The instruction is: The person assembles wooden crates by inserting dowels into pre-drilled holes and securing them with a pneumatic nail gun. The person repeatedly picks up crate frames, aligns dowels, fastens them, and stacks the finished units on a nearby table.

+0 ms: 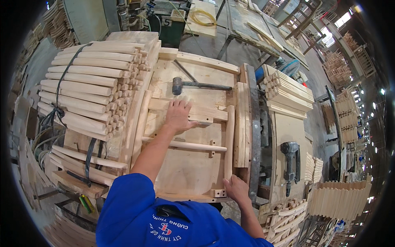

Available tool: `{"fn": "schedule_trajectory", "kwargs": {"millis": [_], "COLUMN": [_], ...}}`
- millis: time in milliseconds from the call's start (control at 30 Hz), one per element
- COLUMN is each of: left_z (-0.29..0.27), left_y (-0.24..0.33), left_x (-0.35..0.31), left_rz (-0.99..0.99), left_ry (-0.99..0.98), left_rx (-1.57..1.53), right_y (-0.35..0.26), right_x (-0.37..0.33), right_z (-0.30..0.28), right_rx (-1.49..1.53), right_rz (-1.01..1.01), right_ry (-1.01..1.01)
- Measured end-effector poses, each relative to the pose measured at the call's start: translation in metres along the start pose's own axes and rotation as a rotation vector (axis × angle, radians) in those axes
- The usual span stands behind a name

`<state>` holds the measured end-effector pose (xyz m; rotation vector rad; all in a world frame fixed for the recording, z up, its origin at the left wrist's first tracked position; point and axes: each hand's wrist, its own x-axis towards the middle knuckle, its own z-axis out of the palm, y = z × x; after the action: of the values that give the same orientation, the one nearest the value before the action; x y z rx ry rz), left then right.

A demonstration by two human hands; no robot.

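Observation:
A pale wooden frame lies in a shallow wooden jig (177,173) in front of me. It has a left leg (142,117), a right leg (229,144), a wide flat rail (210,113) and a slim round rung (189,145) between them. My left hand (179,116) rests on the wide rail, fingers spread and thumb out to the right. At the near end of the right leg, my right hand (237,189) has its fingers closed around the wood. A dark-headed mallet (177,85) lies beyond the rail, its handle pointing right.
A thin dark bar (186,71) lies beside the mallet. To the left stands a strapped stack of turned wooden legs (82,82). On the right are a metal edge (255,131), a nail gun (290,160) on a board, and stacked wooden slats (292,92).

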<state>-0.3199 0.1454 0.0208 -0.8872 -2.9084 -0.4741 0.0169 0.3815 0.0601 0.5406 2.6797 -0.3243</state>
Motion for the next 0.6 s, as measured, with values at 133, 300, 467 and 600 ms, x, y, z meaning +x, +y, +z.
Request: {"fn": "schedule_trajectory", "kwargs": {"millis": [133,300,467,600], "left_z": [0.001,-0.001,-0.002,-0.005], "left_y": [-0.003,-0.003,-0.002,0.002], "left_x": [-0.003,-0.005,-0.005,-0.005], "left_rz": [0.014,0.006,0.029,-0.011], "left_ry": [0.039,0.063,0.127,0.096], "left_rx": [-0.002,-0.008,-0.013,-0.015], "right_y": [0.006,0.072,0.152,0.169], "right_x": [-0.011,0.0,0.023,0.035], "right_z": [-0.035,-0.108,-0.143,-0.139], "right_rx": [0.103,0.093,-0.306,-0.137], "right_rz": [-0.04,0.029,0.24,0.23], "right_ry": [0.082,0.679,0.734,0.63]}}
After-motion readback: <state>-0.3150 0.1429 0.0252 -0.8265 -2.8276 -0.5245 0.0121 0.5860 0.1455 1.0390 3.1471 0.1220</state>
